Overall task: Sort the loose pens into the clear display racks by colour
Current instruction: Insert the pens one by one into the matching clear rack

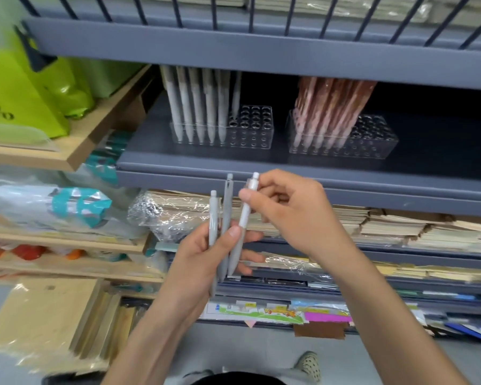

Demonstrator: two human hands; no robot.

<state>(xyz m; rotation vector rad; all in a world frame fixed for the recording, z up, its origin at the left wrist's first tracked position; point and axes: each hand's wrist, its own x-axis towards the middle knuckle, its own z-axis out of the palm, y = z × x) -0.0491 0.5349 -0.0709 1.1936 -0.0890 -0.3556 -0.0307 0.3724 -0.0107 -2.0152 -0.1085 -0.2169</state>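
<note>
The fingers (252,257) of the left hand (200,257) curl round three pale pens, with the thumb pressed across their barrels. The pens stand upright and slightly fanned, clicker ends up. Two grey pens (227,212) sit on the left of the bunch and a white pen (244,215) on the right. The right hand (292,212) has its fingers bent, and its thumb and forefinger pinch the white pen near the top, just under the clicker. So both hands hold that pen at once.

The bunch is held in front of the grey shelf (261,165), below its front edge and well apart from the racks. On that shelf stand two clear racks side by side. The left rack (257,134) carries rows of pale grey-white pens (197,107) in its left part. The right rack (372,143) carries pinkish-brown pens (325,112), leaning, also in its left part.
</note>
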